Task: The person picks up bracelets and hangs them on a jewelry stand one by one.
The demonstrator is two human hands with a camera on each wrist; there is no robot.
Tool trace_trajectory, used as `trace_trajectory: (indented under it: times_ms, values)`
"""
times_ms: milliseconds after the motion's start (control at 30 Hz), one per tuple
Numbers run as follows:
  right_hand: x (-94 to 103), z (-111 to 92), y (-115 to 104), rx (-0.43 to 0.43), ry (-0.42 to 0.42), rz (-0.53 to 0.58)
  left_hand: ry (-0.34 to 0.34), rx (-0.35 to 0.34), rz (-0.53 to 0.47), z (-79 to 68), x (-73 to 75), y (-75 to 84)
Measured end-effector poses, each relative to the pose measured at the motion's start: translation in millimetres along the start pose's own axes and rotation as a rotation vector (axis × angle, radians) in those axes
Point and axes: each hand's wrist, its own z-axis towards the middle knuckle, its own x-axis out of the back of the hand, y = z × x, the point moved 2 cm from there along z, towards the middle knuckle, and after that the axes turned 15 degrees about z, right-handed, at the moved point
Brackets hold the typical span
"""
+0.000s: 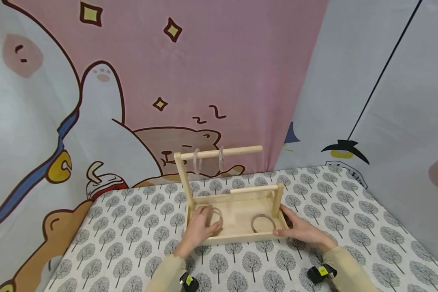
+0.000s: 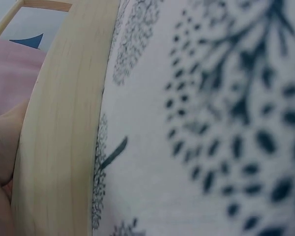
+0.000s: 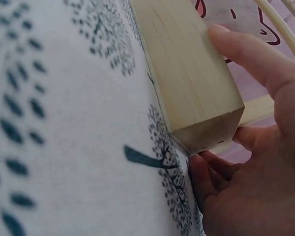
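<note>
1. The right hand [image 1: 300, 228] grips a corner of the wooden tray [image 1: 235, 239] on the bench [image 1: 122, 247], thumb at the front wall, apparently to steady it.
2. The left hand [image 1: 198, 227] reaches inside over the left ring [image 1: 219, 212]; whether its fingers pinch it, I cannot tell.
3. The right ring [image 1: 257, 216] lies loose; the upper bar [image 1: 241, 151] threads two hanging rings [image 1: 221, 159], holding them up.

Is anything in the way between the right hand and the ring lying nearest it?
Sideways, yes: the right hand grips the tray by its corner, and the end wall, beside the short post, stands between those fingers and the ring. From above, nothing visible covers it.
</note>
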Motion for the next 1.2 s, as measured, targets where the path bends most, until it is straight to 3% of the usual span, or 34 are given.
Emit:
trace_trajectory:
  times_ms: [700, 1000, 1200]
  values:
    - [0.0, -1, 2, 0.002, -0.029, -0.017, 0.088, -0.036, -0.019, -0.6, 0.7, -1.4]
    - [1.3, 0, 3, 0.018, -0.048, -0.004, 0.168, -0.062, -0.082, -0.4, 5.6, 1.0]
    - [1.2, -1, 1, 0.023, -0.05, -0.012, 0.141, -0.072, -0.154, 0.7, 9.7, 12.2]
